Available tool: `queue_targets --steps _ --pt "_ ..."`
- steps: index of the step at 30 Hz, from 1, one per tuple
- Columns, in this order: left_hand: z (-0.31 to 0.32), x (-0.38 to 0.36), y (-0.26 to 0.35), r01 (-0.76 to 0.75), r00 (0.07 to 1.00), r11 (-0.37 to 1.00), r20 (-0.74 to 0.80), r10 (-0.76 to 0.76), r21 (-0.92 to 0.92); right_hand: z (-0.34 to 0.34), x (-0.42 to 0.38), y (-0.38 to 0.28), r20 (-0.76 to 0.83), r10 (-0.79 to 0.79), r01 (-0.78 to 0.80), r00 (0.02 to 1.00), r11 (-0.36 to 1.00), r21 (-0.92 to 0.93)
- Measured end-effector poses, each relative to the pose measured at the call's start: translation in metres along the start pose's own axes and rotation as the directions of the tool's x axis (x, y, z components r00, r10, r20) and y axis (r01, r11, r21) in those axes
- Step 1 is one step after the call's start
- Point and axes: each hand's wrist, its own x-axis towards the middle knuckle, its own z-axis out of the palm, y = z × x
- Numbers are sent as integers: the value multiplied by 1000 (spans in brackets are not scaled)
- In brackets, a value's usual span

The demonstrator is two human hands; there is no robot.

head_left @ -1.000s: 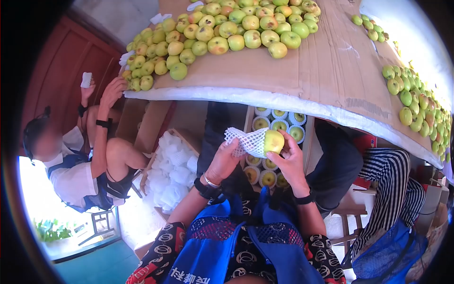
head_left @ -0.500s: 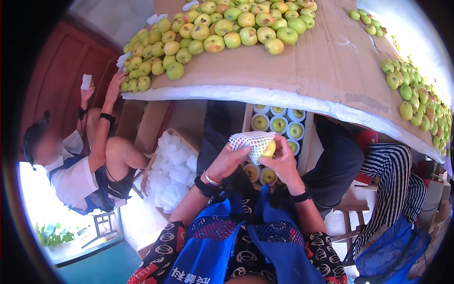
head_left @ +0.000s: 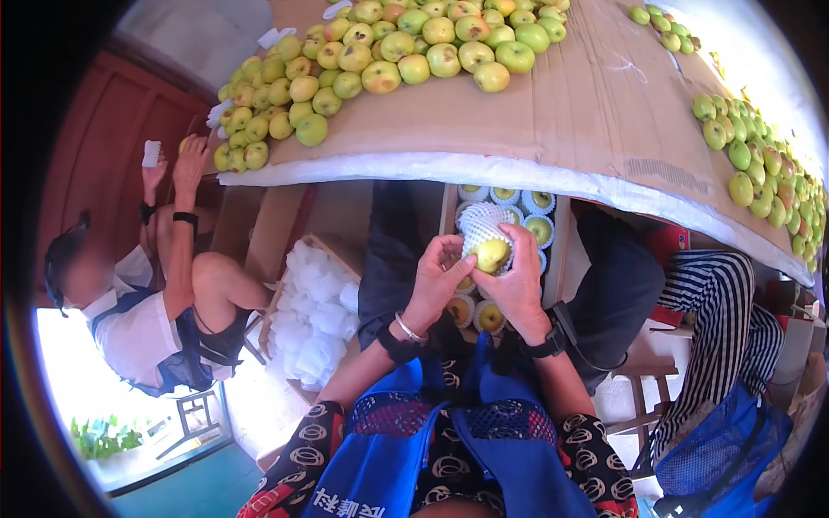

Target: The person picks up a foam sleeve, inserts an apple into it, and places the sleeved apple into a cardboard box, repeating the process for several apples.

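A yellow-green apple [head_left: 492, 256] is held between both hands, partly covered by a white foam net [head_left: 484, 221] that sticks up above it. My left hand [head_left: 436, 278] grips the apple from the left with its thumb on the fruit. On the other side my right hand [head_left: 521, 281] closes round the apple and the net, fingers along the net's edge. Right below the hands is a box [head_left: 560, 250] with rows of netted apples [head_left: 539, 229], partly hidden by my hands.
Many loose apples [head_left: 381, 76] lie on the cardboard-covered table [head_left: 604, 112], with more at the right. White foam nets [head_left: 315, 302] fill a box at the left. A co-worker [head_left: 142, 302] sits far left, holding an apple and a net. Another person's striped legs [head_left: 712, 319] are at right.
The apple has turned in my hands, its bare side now facing me and the net pointing up. The co-worker's hand has lifted from the table pile with an apple.
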Motion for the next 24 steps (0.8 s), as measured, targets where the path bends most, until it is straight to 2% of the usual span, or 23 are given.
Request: queue_targets --steps 3,5,6,8,9,10,11,12,14,15,17,18,20,21,22,23,24 --pt "-3 1 -13 -61 997 997 41 63 -39 3 -4 6 -21 -4 3 1000 999 -48" --pt "-6 1 -17 -30 997 995 -67 24 -91 4 -9 11 86 76 -78 993 997 13" --pt "-10 1 -15 -31 997 995 -72 25 -90 4 -10 11 90 75 -77 993 997 16" --pt "-17 1 -12 39 994 996 -103 -47 -82 1 -12 13 280 276 -362 919 871 333" --pt "-17 0 -11 43 993 996 -103 -51 -84 2 -13 13 281 280 -366 918 870 330" --pt "-17 -1 -9 -77 985 971 -135 110 226 4 -15 15 269 258 -344 928 871 350" --pt "-16 -2 -5 -178 954 838 -117 275 516 7 -16 17 257 233 -319 938 872 372" --pt "-15 -2 0 -178 953 837 -121 278 517 10 -17 18 261 229 -317 938 872 374" --pt "-11 -3 9 -391 829 558 18 559 732 17 -21 21 220 309 -380 925 762 524" --pt "-11 -3 9 -391 830 559 17 558 731 18 -22 21 221 311 -381 925 762 523" --pt "-12 -2 10 -490 809 498 162 565 716 20 -23 23 180 308 -357 934 810 465" --pt "-10 -4 12 -492 809 497 164 565 715 22 -23 26 178 308 -356 935 810 466" --pt "-5 -11 18 -447 874 576 199 443 684 26 -24 30 90 308 -316 947 846 429" --pt "-4 -14 11 -447 874 576 198 443 684 27 -24 31 91 308 -316 947 846 430" --pt "-5 -16 1 -328 937 771 86 338 545 28 -25 31 74 324 -318 943 820 476" --pt "-5 -16 -5 -187 980 912 0 201 365 28 -25 32 56 342 -320 938 792 521" --pt "-3 -18 -1 -186 980 912 3 199 365 27 -25 31 53 344 -320 937 792 520"
